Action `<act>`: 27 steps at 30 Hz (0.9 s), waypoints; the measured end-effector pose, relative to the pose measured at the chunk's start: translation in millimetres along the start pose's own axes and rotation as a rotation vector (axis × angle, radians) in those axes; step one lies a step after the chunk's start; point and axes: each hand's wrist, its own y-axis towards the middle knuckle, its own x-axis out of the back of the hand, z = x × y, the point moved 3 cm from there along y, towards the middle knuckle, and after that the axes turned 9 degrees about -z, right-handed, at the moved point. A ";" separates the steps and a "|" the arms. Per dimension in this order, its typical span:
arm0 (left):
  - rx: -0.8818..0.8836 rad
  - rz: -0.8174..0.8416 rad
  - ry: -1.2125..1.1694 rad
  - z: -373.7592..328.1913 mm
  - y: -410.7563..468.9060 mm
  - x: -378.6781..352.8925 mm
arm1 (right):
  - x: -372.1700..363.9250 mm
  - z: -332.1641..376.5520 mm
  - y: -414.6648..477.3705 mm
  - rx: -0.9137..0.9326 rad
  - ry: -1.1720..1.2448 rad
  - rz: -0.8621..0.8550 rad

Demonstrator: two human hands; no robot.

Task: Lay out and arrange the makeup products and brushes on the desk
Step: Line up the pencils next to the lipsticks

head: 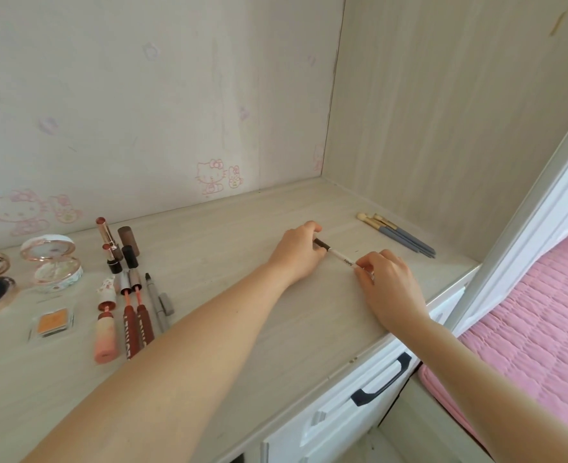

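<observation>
A white makeup pencil (340, 257) with a dark brown end lies low over the middle of the pale wooden desk (242, 228). My left hand (297, 253) pinches its dark end and my right hand (387, 282) pinches its white end. Three blue-handled brushes (397, 233) lie together at the back right. On the left lie two open lipsticks (107, 233), their caps (129, 240), three opened lip glosses (122, 315), a grey eyeliner pen (157, 302), an orange eyeshadow pan (52, 322) and two open compacts (53, 264).
Walls with cartoon cat wallpaper close off the back and right of the desk. A white drawer front with a black handle (381, 379) runs under the desk's front edge. A pink quilted bed (526, 329) lies to the right, beyond a white door frame.
</observation>
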 end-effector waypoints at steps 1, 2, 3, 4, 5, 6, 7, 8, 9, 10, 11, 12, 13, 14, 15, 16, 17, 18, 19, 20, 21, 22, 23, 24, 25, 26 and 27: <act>0.000 -0.004 -0.012 1.9 -2.7 5.8 | 2.2 3.1 -1.1 0.000 0.024 -0.013; -0.001 -0.005 -0.018 4.1 -6.5 12.0 | 4.1 6.5 -2.7 0.005 0.043 -0.024; -0.001 -0.006 -0.018 6.8 -10.7 18.6 | 5.8 10.1 -4.9 0.015 0.059 -0.031; -0.010 -0.012 -0.011 8.9 -15.1 25.5 | 7.8 14.0 -7.4 0.030 0.072 -0.039; -0.022 -0.020 0.000 10.9 -19.4 32.4 | 9.6 17.5 -10.1 0.045 0.084 -0.043; -0.036 -0.030 0.006 12.4 -23.9 39.5 | 11.6 21.5 -12.8 0.057 0.095 -0.046; -0.044 -0.036 0.004 14.1 -28.6 46.8 | 13.6 25.5 -15.3 0.062 0.107 -0.045; -0.048 -0.037 -0.004 15.3 -33.3 54.2 | 15.8 29.6 -17.3 0.066 0.119 -0.043; -0.047 -0.033 -0.015 16.7 -38.2 61.8 | 17.8 34.1 -19.3 0.072 0.130 -0.042; -0.042 -0.025 -0.024 18.1 -43.3 69.3 | 19.3 38.5 -21.3 0.082 0.141 -0.041; -0.033 -0.017 -0.030 20.2 -48.4 76.4 | 20.4 43.1 -23.6 0.094 0.151 -0.037; -0.025 -0.010 -0.035 22.3 -53.4 83.4 | 20.8 47.7 -26.0 0.107 0.162 -0.030; -0.013 -0.008 -0.043 25.0 -58.1 90.2 | 20.6 52.2 -28.6 0.124 0.174 -0.020; 0.002 -0.011 -0.056 27.7 -63.3 97.9 | 20.6 57.2 -31.4 0.146 0.187 -0.009; 0.020 -0.017 -0.073 30.4 -68.7 105.9 | 20.3 62.3 -34.4 0.171 0.199 0.003; 0.033 -0.025 -0.093 33.0 -74.7 114.3 | 20.4 67.7 -37.8 0.198 0.211 0.015; 0.043 -0.034 -0.115 35.3 -81.3 122.9 | 20.5 73.4 -41.4 0.219 0.224 0.029; 0.051 -0.045 -0.145 37.2 -88.8 131.7 | 20.8 79.4 -45.6 0.234 0.238 0.044; 0.061 -0.062 -0.192 39.4 -96.4 140.7 | 21.4 86.2 -50.0 0.241 0.254 0.056; 0.075 -0.082 -0.254 42.2 -104.5 149.5 | 22.0 93.6 -54.6 0.237 0.275 0.069; 0.093 -0.100 -0.322 45.2 -112.9 158.3 | 22.6 101.6 -59.3 0.226 0.302 0.079; 0.113 -0.115 -0.386 47.9 -121.1 167.2 | 23.0 109.9 -64.0 0.217 0.329 0.087; 0.136 -0.129 -0.440 51.5 -128.3 175.3 | 23.0 118.1 -68.1 0.217 0.350 0.094; 0.161 -0.140 -0.486 55.5 -135.3 183.1 | 23.1 126.6 -72.1 0.223 0.365 0.101; 0.186 -0.147 -0.529 58.5 -142.1 190.6 | 23.1 134.6 -75.6 0.231 0.376 0.109; 0.210 -0.153 -0.567 61.3 -148.5 197.5 | 23.2 142.1 -78.7 0.240 0.387 0.114; 0.233 -0.158 -0.604 63.8 -154.6 204.1 | 23.1 149.7 -81.3 0.249 0.399 0.117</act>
